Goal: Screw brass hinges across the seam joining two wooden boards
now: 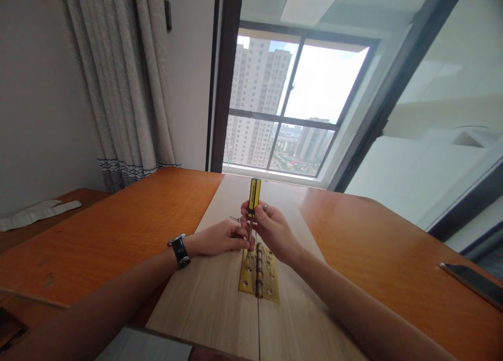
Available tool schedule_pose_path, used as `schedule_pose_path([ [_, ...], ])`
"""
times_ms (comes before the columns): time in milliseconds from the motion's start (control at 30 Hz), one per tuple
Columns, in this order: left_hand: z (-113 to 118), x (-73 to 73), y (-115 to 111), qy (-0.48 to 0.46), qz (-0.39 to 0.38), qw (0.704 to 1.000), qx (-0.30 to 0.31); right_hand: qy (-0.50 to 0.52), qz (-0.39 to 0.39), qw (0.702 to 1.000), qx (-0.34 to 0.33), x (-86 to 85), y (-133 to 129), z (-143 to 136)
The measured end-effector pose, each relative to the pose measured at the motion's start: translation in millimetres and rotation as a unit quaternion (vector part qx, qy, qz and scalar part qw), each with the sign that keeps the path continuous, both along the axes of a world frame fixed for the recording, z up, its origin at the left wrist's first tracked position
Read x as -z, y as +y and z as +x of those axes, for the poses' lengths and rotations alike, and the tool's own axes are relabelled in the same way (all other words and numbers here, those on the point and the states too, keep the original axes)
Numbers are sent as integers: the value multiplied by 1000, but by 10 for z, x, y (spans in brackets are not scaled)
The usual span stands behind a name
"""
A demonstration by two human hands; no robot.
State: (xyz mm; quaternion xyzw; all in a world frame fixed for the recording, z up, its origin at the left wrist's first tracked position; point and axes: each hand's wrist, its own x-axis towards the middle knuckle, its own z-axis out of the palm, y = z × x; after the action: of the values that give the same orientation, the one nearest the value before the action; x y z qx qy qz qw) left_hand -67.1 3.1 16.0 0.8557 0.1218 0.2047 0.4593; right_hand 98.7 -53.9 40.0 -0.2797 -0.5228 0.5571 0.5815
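- screwdriver (254, 196) stands close to upright above the hinge (259, 272), handle up, tip down by the far end of the left leaf.
- right grip (271, 225) is closed round the lower part of the handle, thumb on the near side.
- left grip (228, 236) has its fingertips gathered at the low end of the shaft; cannot tell whether they pinch the shaft, a screw, or only steady the tip.
- hinge lies spread flat over the seam of two pale boards (208, 298), one leaf on each side, barrel along the join; the boards lie on the orange worktop (361, 230).
- small metal bits (234, 219), likely screws, show just past the left grip; whether held or lying loose is unclear.
- step in hand, by my judgement: working a screw at the left leaf's far hole.
- next move would call for the tip seated square, shaft upright, steady downward pressure and a turn from the right grip, with the leaf kept from shifting off the seam.
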Motion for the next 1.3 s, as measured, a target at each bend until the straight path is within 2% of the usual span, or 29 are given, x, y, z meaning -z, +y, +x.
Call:
schedule_pose_path([
  [233, 50, -34, 66, -15, -75, 996, 48, 4, 13, 1000, -22, -22, 28, 59],
  [400, 131, -2, 120, -3, -100, 994, 50, -4, 27, 999, -41, 5, 0, 102],
  [567, 109, 10, 120, 8, -72, 997, 24, -2, 14, 997, -77, 10, -24, 104],
  [700, 82, 1, 95, 14, -29, 999, 6, 11, -8, 997, -74, 8, -17, 113],
  [867, 85, -20, 54, 20, -9, 1000, 14, -12, -15, 999, -49, 34, 6, 145],
  [1300, 82, 6, 7, -13, 10, 1000, 25, 2, -4, 999, -51, 57, 13, 123],
])
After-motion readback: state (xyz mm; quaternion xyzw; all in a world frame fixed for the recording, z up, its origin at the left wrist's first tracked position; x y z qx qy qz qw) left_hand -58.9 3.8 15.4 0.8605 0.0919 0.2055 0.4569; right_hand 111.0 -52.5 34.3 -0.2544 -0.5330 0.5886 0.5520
